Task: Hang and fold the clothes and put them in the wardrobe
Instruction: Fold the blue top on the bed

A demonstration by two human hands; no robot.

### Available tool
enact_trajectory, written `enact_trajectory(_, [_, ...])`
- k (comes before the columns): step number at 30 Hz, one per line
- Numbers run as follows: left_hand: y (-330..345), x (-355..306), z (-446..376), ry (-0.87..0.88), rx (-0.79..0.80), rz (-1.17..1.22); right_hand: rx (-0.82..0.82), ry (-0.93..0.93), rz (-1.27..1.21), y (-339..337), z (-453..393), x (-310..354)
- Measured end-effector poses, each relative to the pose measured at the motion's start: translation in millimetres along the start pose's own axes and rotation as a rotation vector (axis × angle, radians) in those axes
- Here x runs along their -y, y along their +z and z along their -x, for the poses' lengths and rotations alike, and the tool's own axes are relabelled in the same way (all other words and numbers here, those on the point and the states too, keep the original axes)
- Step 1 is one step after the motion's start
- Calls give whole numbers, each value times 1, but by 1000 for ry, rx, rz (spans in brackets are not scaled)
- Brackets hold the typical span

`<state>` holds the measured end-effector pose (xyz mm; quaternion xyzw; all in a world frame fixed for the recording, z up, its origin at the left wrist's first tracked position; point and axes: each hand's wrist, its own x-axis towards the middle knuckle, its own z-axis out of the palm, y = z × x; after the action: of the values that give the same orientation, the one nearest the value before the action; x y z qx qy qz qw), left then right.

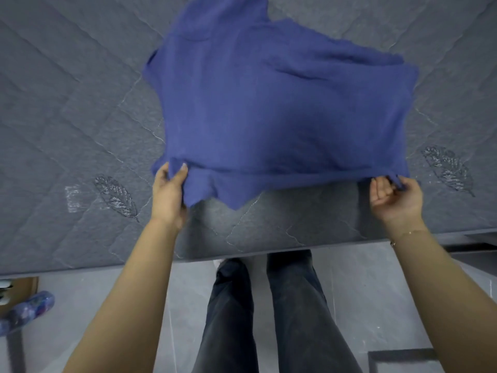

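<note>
- My left hand (169, 188) pinches the blue garment (274, 103) at its near left corner.
- My right hand (394, 196) pinches its near right corner.
- The garment hangs spread over the grey mattress (67, 117).

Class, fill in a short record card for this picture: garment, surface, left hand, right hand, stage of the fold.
garment: blue shirt, spread out and partly lifted
surface: grey quilted mattress
left hand: grip on the near left corner of the shirt
right hand: grip on the near right corner
stage of the fold: being laid out flat, no fold made yet
floor: grey tiles; person stands at the mattress edge
</note>
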<state>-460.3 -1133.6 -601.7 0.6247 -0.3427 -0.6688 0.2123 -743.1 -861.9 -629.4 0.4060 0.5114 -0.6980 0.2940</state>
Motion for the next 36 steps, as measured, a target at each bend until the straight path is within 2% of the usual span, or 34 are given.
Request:
enact_trajectory(5, [39, -24, -44, -43, 4, 122, 55, 17, 35, 47, -22, 24])
enact_trajectory(9, [25, 11, -39, -40, -280, 47, -82, 42, 282, 48, -28, 19])
enact_trajectory(12, [11, 44, -28, -169, -394, 79, -187, 58, 424, 27, -28, -2])
enact_trajectory(14, [6, 57, -27, -259, -363, 150, -237, 101, 392, 11, -31, -13])
enact_trajectory(16, [4, 59, -35, -281, -275, 228, -220, 125, 323, 7, -31, -19])
enact_trajectory(18, [8, 52, -46, -259, -199, 295, -152, 91, 248, 7, -33, -20])
enact_trajectory(21, [19, 40, -61, -223, -182, 351, -22, 5, 188, 16, -36, -16])
enact_trajectory(25, [26, 34, -71, -176, -270, 403, 23, 10, 46, 27, -49, -3])
enact_trajectory(29, [21, 27, -65, -105, -416, 476, -57, 20, -85, 28, -61, 14])
enact_trajectory(32, [15, 29, -42, -14, -474, 513, -84, 4, -85, 17, -60, 26])
enact_trajectory(36, [-4, 50, -4, -22, -452, 458, -68, -14, 17, -17, -48, 35])
